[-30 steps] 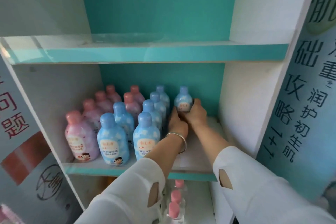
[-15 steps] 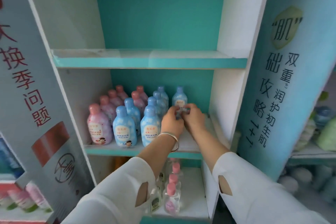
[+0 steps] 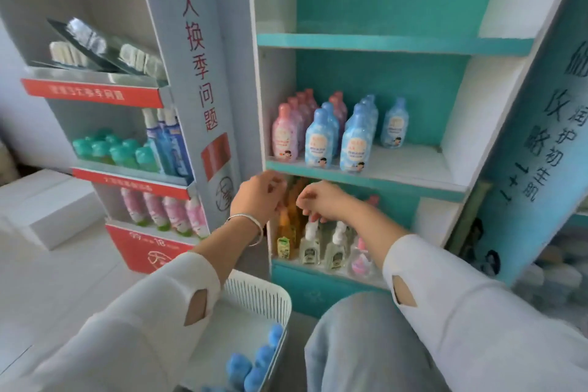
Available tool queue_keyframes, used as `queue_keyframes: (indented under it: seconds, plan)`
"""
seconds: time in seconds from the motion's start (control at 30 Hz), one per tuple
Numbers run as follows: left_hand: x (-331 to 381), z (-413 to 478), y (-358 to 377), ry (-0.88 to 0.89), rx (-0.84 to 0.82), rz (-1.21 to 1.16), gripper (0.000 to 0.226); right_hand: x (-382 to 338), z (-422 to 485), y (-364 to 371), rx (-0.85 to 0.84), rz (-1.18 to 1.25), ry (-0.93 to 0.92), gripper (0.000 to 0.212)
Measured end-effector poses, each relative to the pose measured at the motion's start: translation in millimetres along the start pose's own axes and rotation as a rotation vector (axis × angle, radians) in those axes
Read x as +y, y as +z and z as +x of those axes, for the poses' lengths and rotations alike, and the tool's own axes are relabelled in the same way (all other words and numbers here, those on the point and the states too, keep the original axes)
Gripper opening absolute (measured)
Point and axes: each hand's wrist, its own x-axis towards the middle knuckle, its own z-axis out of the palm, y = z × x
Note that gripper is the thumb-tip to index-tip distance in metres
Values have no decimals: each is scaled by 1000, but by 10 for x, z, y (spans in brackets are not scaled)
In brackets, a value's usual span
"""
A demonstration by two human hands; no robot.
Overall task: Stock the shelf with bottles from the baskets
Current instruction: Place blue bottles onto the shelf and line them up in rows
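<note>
- The left hand (image 3: 259, 196) and the right hand (image 3: 323, 202) are kept just below the middle shelf (image 3: 410, 165), fingers loosely curled; nothing is held.
- One blue bottle (image 3: 393, 124) is stood far on this shelf, right of the bottle rows (image 3: 321, 137).
- Blue-capped bottles (image 3: 254, 366) are seen in the near white basket (image 3: 257, 293).

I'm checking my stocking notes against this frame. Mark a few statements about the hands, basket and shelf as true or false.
1. The left hand wears a silver bangle. True.
2. The right hand grips a bottle. False: it holds nothing.
3. The white slatted plastic basket holds blue-capped bottles. True.
4. On the teal-edged middle shelf, the pink bottles stand right of the light-blue bottles. False: they stand left of them.
</note>
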Motion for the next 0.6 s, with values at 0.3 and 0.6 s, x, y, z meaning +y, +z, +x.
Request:
queue_keyframes:
  seconds: [0.3, 0.6]
  plan:
    - [-1703, -261, -318, -315, -41, 164, 16, -245, 488, 1186, -274, -205, -102, 25]
    - [-3042, -249, 51, -611, -91, 220, 26, 74, 1361, 2132, -474, -286, -66, 24]
